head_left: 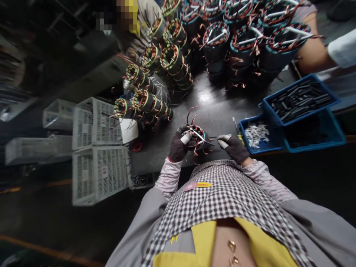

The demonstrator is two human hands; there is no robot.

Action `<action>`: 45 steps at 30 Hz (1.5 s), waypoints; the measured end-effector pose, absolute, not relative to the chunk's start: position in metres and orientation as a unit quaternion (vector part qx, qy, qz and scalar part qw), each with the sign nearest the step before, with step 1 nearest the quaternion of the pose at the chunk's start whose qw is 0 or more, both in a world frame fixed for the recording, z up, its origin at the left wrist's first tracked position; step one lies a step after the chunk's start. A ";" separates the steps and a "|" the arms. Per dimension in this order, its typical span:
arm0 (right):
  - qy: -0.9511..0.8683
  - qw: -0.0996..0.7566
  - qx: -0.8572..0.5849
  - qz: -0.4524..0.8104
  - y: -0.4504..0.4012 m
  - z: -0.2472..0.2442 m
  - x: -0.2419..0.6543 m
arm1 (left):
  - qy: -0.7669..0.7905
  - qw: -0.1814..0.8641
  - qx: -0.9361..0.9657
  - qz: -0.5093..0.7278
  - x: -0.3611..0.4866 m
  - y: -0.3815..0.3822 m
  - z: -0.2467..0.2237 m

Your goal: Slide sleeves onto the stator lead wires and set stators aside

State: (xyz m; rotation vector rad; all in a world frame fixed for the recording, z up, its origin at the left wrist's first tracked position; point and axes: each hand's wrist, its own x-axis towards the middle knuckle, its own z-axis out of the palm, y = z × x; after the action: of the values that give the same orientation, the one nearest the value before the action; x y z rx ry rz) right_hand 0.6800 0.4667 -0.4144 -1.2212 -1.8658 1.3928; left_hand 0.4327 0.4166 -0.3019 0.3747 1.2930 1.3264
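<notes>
One wound core [203, 130] with loose copper-coloured leads sits near the front edge of the dark table [155, 152]. Over that edge, the gloved left hand [181, 142] pinches the upper end of a white tube [198, 135] that crosses the core's opening. Farther right along the same edge is the gloved right hand [233, 146], fingertips drawn together; whether they grasp anything I cannot tell. Green-rimmed cores [171, 59] lie stacked on the table's left and far-left part, teal-rimmed cores [217, 50] on its far side. At the table's right end are a blue tray of white pieces [264, 150] and a blue tray of dark tubes [309, 112]. Pale crates [111, 170] stand off its left end, and a co-worker's arm [314, 50] reaches in at its far right
</notes>
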 end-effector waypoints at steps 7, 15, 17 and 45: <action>-0.601 0.300 -0.474 0.570 0.441 -0.426 0.657 | 0.559 0.577 0.158 0.574 0.438 0.417 -0.294; -0.638 0.293 -0.467 0.537 0.441 -0.421 0.642 | 0.565 0.574 0.164 0.569 0.436 0.418 -0.286; -0.652 0.279 -0.448 0.544 0.447 -0.413 0.635 | 0.563 0.587 0.181 0.553 0.437 0.419 -0.278; -0.584 0.263 -0.484 0.597 0.460 -0.413 0.640 | 0.555 0.576 0.179 0.573 0.438 0.417 -0.301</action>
State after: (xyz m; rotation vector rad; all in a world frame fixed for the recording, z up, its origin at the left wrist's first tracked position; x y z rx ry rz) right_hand 0.6400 0.4597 -0.4126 -1.3076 -1.5779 1.6140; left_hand 0.4379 0.4172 -0.3007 0.4180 1.2982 1.3412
